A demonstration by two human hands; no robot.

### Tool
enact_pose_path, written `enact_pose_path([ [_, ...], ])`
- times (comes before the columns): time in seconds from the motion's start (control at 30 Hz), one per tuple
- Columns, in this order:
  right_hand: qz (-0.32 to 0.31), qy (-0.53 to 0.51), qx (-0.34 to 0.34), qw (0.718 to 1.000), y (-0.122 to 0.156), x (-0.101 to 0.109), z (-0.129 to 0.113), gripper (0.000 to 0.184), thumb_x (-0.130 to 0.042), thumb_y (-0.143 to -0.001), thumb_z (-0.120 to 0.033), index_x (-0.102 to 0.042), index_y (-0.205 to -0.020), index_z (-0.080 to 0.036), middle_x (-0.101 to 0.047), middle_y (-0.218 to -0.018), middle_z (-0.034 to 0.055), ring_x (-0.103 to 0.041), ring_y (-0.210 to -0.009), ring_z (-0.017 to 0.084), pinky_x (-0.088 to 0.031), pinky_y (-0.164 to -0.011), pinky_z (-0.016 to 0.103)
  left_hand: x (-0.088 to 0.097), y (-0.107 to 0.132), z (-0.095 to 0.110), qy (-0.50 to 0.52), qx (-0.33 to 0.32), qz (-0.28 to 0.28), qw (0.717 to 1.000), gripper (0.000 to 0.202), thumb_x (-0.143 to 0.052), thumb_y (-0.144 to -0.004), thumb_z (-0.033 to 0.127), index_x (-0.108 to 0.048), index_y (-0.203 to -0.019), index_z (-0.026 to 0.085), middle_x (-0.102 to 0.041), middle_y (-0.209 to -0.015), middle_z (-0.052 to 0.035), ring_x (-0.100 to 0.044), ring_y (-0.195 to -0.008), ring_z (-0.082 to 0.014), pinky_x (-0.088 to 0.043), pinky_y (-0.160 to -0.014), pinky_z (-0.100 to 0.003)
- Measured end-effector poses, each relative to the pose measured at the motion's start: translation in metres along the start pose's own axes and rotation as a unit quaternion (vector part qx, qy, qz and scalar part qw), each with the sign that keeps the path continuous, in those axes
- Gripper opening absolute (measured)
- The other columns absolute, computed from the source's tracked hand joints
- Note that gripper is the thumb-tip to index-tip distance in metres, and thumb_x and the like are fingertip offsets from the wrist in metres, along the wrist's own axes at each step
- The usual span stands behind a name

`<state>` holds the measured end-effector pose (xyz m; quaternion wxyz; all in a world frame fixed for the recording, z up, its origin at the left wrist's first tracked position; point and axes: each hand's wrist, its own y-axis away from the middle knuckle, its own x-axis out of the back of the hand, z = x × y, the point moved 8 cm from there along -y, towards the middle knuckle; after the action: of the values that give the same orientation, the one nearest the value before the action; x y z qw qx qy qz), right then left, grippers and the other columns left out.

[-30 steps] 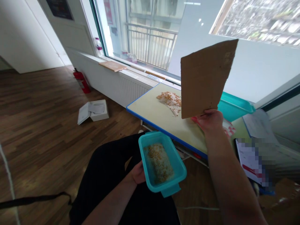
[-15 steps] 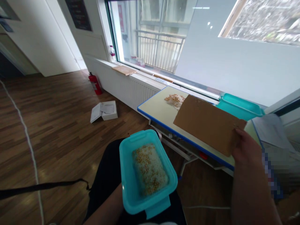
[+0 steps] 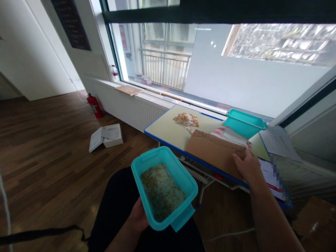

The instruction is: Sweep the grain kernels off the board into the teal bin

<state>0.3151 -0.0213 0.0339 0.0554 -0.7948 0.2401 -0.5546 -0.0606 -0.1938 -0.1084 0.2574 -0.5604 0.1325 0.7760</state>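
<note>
My left hand (image 3: 140, 214) grips the near left side of a teal plastic container (image 3: 138, 167), holding it tilted over my lap. Inside lie yellow corn kernels mixed with white rice-like grains (image 3: 163, 190). My right hand (image 3: 248, 163) is closed on the right end of a brown cardboard sheet (image 3: 210, 150), which slants over the table's front edge. A pile of kernels and white grains (image 3: 187, 120) lies on the table (image 3: 164, 127), beyond the cardboard's left end. Behind the cardboard, a white and pink crumpled bag or cloth (image 3: 228, 134) partly shows.
A second teal container (image 3: 245, 122) stands at the table's back right, by the window. Papers (image 3: 279, 140) lie at the right end. An open white box (image 3: 112, 135) and a red fire extinguisher (image 3: 95, 106) are on the floor, left. A radiator (image 3: 147, 110) runs under the window.
My right hand has brought the cardboard lower and nearer, tipping it more upright, so the white and pink bag or cloth shows behind. The head view has shifted right and up.
</note>
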Motion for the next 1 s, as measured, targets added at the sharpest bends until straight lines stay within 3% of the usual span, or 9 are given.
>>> enact_pose_path([
  [0.1,-0.035,0.043,0.008,0.998,0.012,0.003,-0.014,0.072,-0.046,-0.083,-0.042,-0.051,-0.137,0.006,-0.041,-0.149,0.0334,-0.038,-0.142,0.043,-0.032,-0.115,0.057,-0.007,-0.005,0.006,-0.009,-0.023,-0.034,0.999,0.04,-0.039,-0.099,0.037,-0.072,-0.121,0.031,-0.07,-0.126,0.0009,-0.058,-0.128,-0.0251,-0.033,-0.118,-0.037],
  [0.2,-0.011,-0.022,0.064,0.998,0.026,0.024,-0.036,0.067,-0.046,-0.083,-0.043,-0.056,-0.136,-0.003,-0.039,-0.155,0.024,-0.027,-0.149,0.038,-0.025,-0.12,0.055,-0.007,-0.012,0.009,-0.001,-0.036,-0.035,0.999,0.042,-0.037,-0.1,0.037,-0.071,-0.123,0.031,-0.068,-0.129,0.0009,-0.053,-0.134,-0.0251,-0.03,-0.12,-0.036],
  [0.33,-0.11,-0.222,0.087,0.965,0.05,0.044,-0.067,0.058,-0.057,-0.079,-0.059,-0.068,-0.123,-0.023,-0.059,-0.14,0.0129,-0.05,-0.135,0.036,-0.035,-0.117,0.055,-0.015,-0.032,0.019,0.012,-0.06,-0.06,0.996,0.045,-0.032,-0.101,0.033,-0.069,-0.126,0.031,-0.067,-0.131,0.0007,-0.053,-0.134,-0.0229,-0.029,-0.12,-0.036],
  [0.5,-0.397,-0.481,-0.007,0.782,0.09,0.025,-0.112,0.061,-0.054,-0.082,-0.07,-0.069,-0.122,-0.028,-0.07,-0.124,0.0127,-0.07,-0.104,0.031,-0.054,-0.094,0.052,-0.042,-0.075,0.031,-0.004,-0.02,-0.067,0.998,0.053,-0.026,-0.102,0.048,-0.064,-0.132,0.026,-0.064,-0.137,-0.0064,-0.06,-0.126,-0.0265,-0.04,-0.113,-0.048],
  [0.57,-0.434,-0.539,-0.034,0.722,0.095,0.02,-0.126,0.061,-0.051,-0.085,-0.069,-0.063,-0.13,-0.03,-0.07,-0.124,0.0104,-0.071,-0.1,0.027,-0.057,-0.089,0.048,-0.054,-0.095,0.037,-0.028,-0.006,-0.04,0.999,0.052,-0.029,-0.101,0.051,-0.064,-0.132,0.027,-0.067,-0.133,-0.0085,-0.063,-0.122,-0.0285,-0.046,-0.107,-0.052],
  [0.63,-0.418,-0.576,-0.049,0.701,0.087,0.02,-0.134,0.057,-0.055,-0.086,-0.063,-0.057,-0.136,-0.034,-0.068,-0.129,0.0062,-0.07,-0.104,0.025,-0.057,-0.088,0.045,-0.068,-0.116,0.044,-0.061,-0.009,-0.018,0.998,0.048,-0.035,-0.1,0.052,-0.063,-0.13,0.027,-0.068,-0.129,-0.0092,-0.064,-0.12,-0.0296,-0.048,-0.102,-0.053],
  [0.8,-0.235,-0.6,-0.099,0.758,0.022,0.034,-0.116,0.051,-0.075,-0.073,-0.042,-0.065,-0.122,-0.031,-0.073,-0.115,0.0008,-0.068,-0.103,0.02,-0.056,-0.087,0.032,-0.108,-0.178,0.068,-0.157,-0.071,0.051,0.984,0.046,-0.059,-0.093,0.042,-0.051,-0.137,0.029,-0.068,-0.122,-0.0072,-0.069,-0.102,-0.0229,-0.056,-0.09,-0.043],
  [0.9,-0.122,-0.568,-0.14,0.802,-0.026,0.047,-0.082,0.037,-0.071,-0.07,-0.036,-0.07,-0.105,-0.023,-0.074,-0.091,0.0019,-0.067,-0.08,0.018,-0.054,-0.069,0.029,-0.133,-0.214,0.086,-0.223,-0.142,0.117,0.957,0.073,-0.071,-0.082,0.019,-0.038,-0.145,0.037,-0.068,-0.108,-0.0011,-0.069,-0.087,-0.0162,-0.058,-0.08,-0.035],
  [1.0,-0.054,-0.507,-0.134,0.85,-0.066,0.064,-0.057,0.029,-0.067,-0.068,-0.031,-0.072,-0.095,-0.02,-0.073,-0.08,0.002,-0.064,-0.07,0.017,-0.05,-0.062,0.029,-0.153,-0.25,0.089,-0.235,-0.151,0.159,0.947,0.088,-0.073,-0.08,0.023,-0.023,-0.151,0.039,-0.066,-0.115,-0.0038,-0.067,-0.078,-0.0161,-0.058,-0.071,-0.036],
])
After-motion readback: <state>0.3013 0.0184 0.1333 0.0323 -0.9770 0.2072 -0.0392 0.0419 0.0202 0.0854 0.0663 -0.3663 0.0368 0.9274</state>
